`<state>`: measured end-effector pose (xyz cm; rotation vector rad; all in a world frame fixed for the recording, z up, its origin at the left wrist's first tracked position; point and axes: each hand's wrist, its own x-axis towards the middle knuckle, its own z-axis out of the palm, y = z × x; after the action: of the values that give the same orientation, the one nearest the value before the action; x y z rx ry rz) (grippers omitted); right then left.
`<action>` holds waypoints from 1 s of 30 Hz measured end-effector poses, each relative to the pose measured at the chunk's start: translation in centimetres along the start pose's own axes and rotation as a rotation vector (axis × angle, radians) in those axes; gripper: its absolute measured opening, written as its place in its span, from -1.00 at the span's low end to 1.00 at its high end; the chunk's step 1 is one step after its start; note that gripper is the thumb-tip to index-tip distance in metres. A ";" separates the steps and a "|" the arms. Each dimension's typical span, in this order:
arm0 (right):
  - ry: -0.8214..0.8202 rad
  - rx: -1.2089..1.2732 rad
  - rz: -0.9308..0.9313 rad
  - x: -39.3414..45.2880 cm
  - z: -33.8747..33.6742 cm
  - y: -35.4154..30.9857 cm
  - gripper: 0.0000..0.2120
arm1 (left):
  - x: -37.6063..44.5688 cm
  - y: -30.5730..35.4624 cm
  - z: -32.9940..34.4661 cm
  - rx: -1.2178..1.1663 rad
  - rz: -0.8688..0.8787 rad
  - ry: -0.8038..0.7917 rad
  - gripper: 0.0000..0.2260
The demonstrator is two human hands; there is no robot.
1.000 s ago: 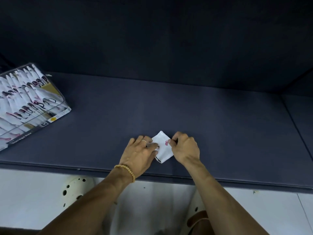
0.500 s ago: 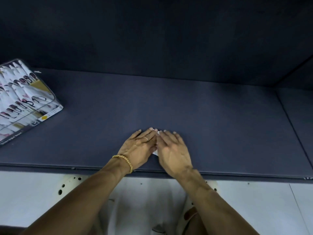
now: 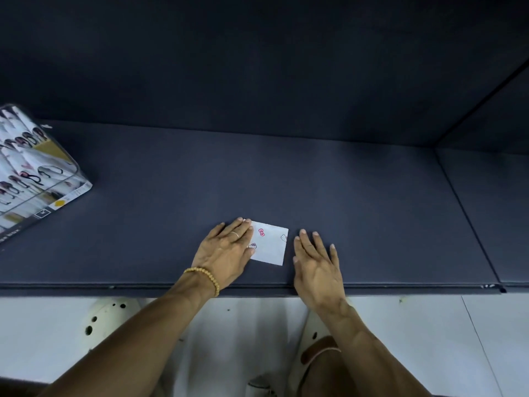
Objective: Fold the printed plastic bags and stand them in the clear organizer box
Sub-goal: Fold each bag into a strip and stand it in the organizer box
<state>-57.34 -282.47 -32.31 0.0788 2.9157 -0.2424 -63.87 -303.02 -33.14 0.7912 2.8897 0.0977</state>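
Observation:
A small white folded plastic bag [image 3: 272,247] with pink bow and cat prints lies flat on the dark table near its front edge. My left hand [image 3: 226,253] lies flat with straight fingers on the bag's left edge, covering part of it. Just right of the bag, my right hand [image 3: 316,259] rests flat on the table with its fingers spread, apart from the bag. The clear organizer box [image 3: 37,179] stands at the far left, holding several folded printed bags upright in rows.
The dark blue padded table [image 3: 286,181] runs wide, with a seam [image 3: 463,213] at the right and a dark back wall behind. Below the front edge are white floor tiles and my feet in pale perforated shoes [image 3: 106,319].
Both hands first pinched the bag, then pressed flat on top of it side by side. Now my right hand has slid off to the right, uncovering the flattened bag.

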 end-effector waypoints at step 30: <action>-0.209 1.290 0.008 5.8 -8.9 -11.9 -0.92 | -4.6 -6.3 -8.6 -1.452 -0.496 0.258 -0.96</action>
<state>-65.71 -292.47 -23.09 0.2319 2.0686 -1.8853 -64.45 -311.00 -24.69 -0.2294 2.1370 1.9509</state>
